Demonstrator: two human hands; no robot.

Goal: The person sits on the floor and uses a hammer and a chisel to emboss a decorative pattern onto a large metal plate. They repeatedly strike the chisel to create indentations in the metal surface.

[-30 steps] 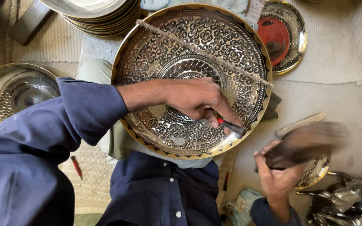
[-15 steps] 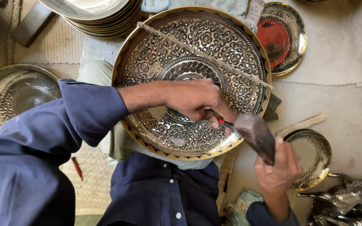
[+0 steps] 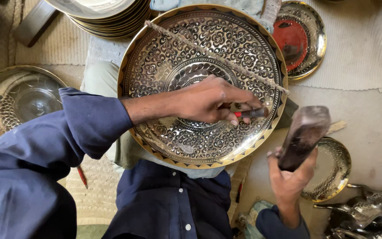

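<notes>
A large round brass plate (image 3: pixel 191 44), engraved all over with floral patterns, rests tilted on my lap. A cord (image 3: pixel 200 48) runs diagonally across its face. My left hand (image 3: pixel 208 101) lies on the plate's lower right part and pinches a small chisel with a red band (image 3: pixel 249 113), its tip near the rim. My right hand (image 3: pixel 290 175) is off the plate's right edge and grips a dark hammer (image 3: pixel 303 135), raised and apart from the chisel.
A stack of plain plates (image 3: pixel 107 13) stands at the top left. A shiny plate (image 3: pixel 16 97) lies on the left, a red-centred plate (image 3: pixel 299 37) at the top right, a small engraved plate (image 3: pixel 332 170) under the hammer. Metal pieces (image 3: pixel 368 212) crowd the lower right corner.
The hammer swung down onto the chisel half a second ago and has now lifted back up to the right. My left hand has kept the chisel on the plate, shifted slightly right.
</notes>
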